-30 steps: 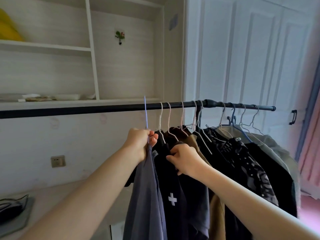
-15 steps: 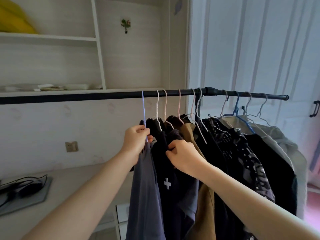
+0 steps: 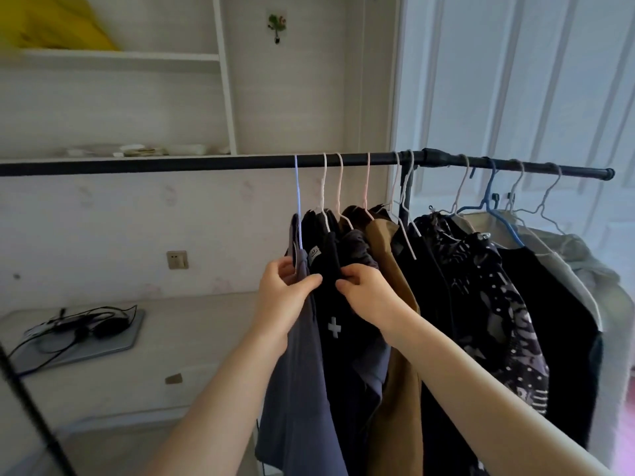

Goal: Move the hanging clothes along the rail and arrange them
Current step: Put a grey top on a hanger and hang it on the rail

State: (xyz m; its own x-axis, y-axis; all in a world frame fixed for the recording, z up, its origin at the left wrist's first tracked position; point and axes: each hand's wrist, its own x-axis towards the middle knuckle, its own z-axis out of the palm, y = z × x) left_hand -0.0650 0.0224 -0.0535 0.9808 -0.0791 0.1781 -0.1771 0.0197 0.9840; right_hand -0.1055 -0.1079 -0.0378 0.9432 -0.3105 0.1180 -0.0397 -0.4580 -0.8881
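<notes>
The left hand (image 3: 285, 297) pinches the edge of the grey-blue shirt (image 3: 302, 372) between thumb and fingers, likely to hold it aside. Just to its right, the right hand (image 3: 367, 297) grips a fold of the black shirt (image 3: 338, 341) with the white cross, seemingly to straighten it or part it from its neighbour. Both shirts hang from thin hangers on the black rail (image 3: 206, 164) above the hands. To the right of the right hand the other clothes (image 3: 481, 304) crowd together, which suggests spacing is unfinished. Left of the left hand the rail is bare, with room to slide things
</notes>
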